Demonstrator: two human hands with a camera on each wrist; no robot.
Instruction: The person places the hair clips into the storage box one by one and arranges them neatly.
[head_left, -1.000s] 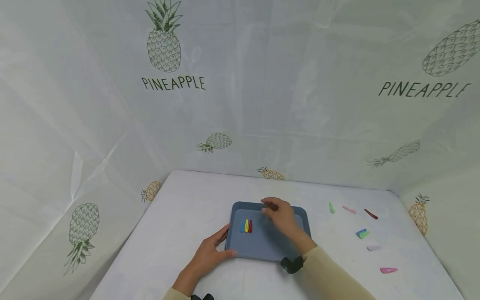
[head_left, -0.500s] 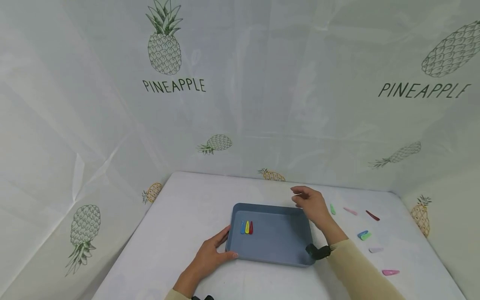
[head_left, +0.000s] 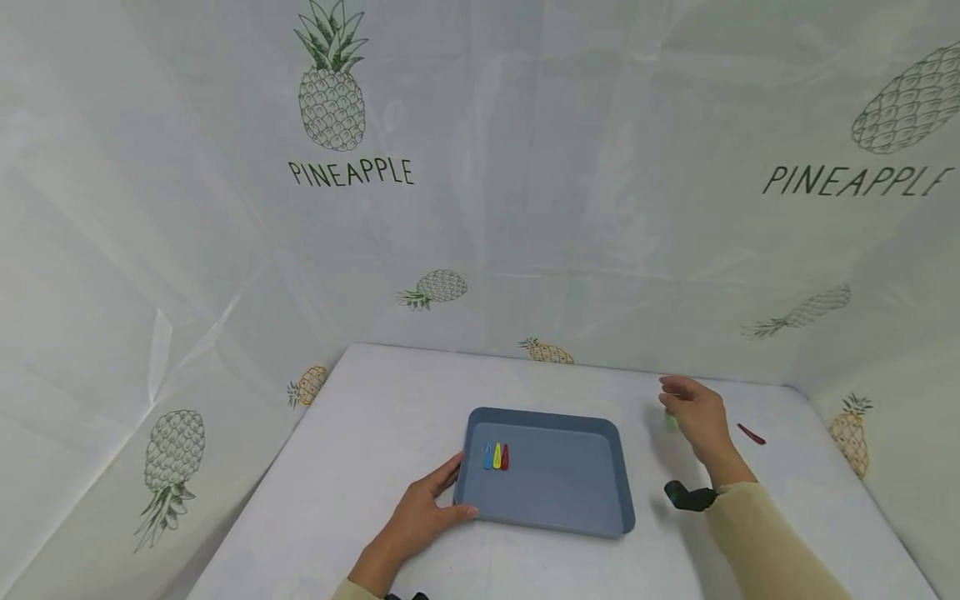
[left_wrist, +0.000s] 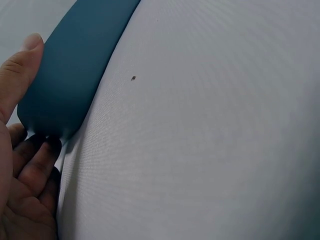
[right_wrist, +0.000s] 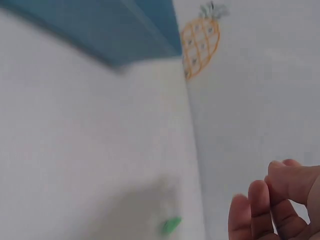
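A blue-grey tray (head_left: 558, 483) sits on the table. My left hand (head_left: 420, 512) holds its near left corner, thumb on the front side and fingers along the left side; in the left wrist view the fingers (left_wrist: 37, 162) are curled against the corner. Side by side in the tray lie a blue hair clip (head_left: 488, 456), a yellow hair clip (head_left: 497, 456) and a red hair clip (head_left: 505, 457). To the right of the tray, my right hand (head_left: 697, 417) hovers with loosely bent fingers and nothing in them. Just under it lies a green hair clip (right_wrist: 171, 225), partly hidden in the head view.
A dark red hair clip (head_left: 752, 434) lies right of my right hand. My right forearm and sleeve (head_left: 772, 542) cover part of the right side of the table. A pineapple-print sheet (head_left: 487, 208) stands behind and beside the white table.
My right hand has moved from over the tray to the right, above the green clip. Several clips on the right are now hidden behind the arm. My left hand stays at the tray's corner.
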